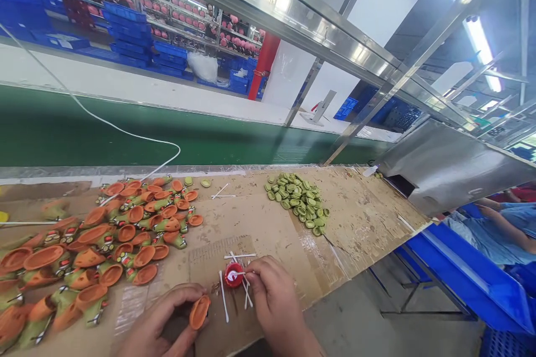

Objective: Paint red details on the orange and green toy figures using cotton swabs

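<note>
My left hand (167, 315) is closed around a small toy figure with an orange cone-shaped hat (199, 311), held low near the front edge of the cardboard-covered bench (360, 217). My right hand (272, 295) pinches a thin white swab stick (239, 274) whose tip rests in a small red lid (233, 275). Several more white swab sticks (223, 303) lie around the lid. A large heap of orange-hatted green figures (104, 240) spreads over the left of the bench.
A pile of small green ring-shaped parts (299, 201) lies at the back right. Behind the bench runs a green conveyor belt (125, 145) crossed by a white cable (104, 122). Another person's arm (500, 223) and blue bins (469, 279) are at the right.
</note>
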### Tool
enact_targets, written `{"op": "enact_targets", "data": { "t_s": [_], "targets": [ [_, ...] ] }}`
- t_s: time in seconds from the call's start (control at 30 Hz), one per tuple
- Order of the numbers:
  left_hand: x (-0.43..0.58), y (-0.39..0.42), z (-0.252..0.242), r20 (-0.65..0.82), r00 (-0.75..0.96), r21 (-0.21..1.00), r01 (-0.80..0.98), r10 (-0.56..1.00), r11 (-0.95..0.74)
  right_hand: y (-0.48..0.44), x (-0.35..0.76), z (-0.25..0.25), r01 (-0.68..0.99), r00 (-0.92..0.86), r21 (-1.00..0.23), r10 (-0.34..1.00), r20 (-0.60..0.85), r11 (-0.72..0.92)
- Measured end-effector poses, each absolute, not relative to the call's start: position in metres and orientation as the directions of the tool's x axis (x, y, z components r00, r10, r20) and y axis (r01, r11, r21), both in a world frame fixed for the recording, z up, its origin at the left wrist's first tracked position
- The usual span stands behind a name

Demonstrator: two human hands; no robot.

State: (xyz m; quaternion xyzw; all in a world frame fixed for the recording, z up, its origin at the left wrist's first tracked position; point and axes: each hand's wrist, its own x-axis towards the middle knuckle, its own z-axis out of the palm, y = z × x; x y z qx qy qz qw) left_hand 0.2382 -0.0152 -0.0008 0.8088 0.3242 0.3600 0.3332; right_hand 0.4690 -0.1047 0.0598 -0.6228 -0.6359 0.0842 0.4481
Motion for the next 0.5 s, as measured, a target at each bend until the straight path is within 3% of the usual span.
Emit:
{"op": "enact_targets", "data": {
  "t_s": [0.3, 0.5],
  "targets": [
    [0.243, -0.015, 0.006, 0.437, 0.528, 0.740, 0.249, 0.728, -0.625, -0.109, 0.455, 0.077, 0.538, 0.329, -0.794, 0.797, 0.507, 0.283],
    [0.244, -0.017, 0.008, 0.448, 0.517, 0.742, 0.241, 0.730, -0.626, -0.107, 0.438, 0.076, 0.488, 0.260, -0.810, 0.832, 0.490, 0.325]
  ]
}}
